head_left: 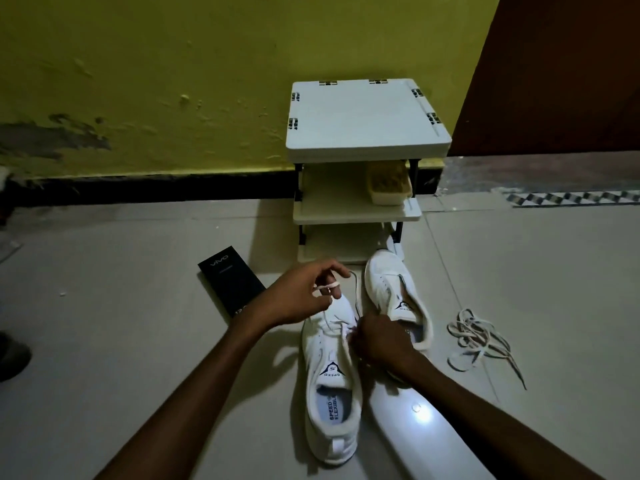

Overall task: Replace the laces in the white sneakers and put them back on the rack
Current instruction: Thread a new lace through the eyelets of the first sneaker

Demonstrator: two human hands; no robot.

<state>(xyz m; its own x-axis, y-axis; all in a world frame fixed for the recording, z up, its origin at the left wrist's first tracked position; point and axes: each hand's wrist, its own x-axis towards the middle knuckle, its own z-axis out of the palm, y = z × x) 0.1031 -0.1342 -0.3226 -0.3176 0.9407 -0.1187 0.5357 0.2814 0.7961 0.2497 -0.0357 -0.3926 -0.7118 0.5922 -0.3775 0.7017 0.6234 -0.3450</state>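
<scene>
Head view: fingers of left hand (304, 296) are pinching white lace (325, 287); fingers of right hand (379, 342) are gripping it at sneaker (322, 344) eyelets. Insole (334, 408) showing "SPEED FLEXIBLE"; black box (230, 285) showing "vivo".

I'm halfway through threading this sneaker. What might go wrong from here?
The lace is looped round fingers of the left hand while the right hand pinches it at the near sneaker; a hard tug might leave the ends uneven. The tangled laces beside the unlaced sneaker may knot when picked apart. The light is dim, so an eyelet could be skipped.
</scene>
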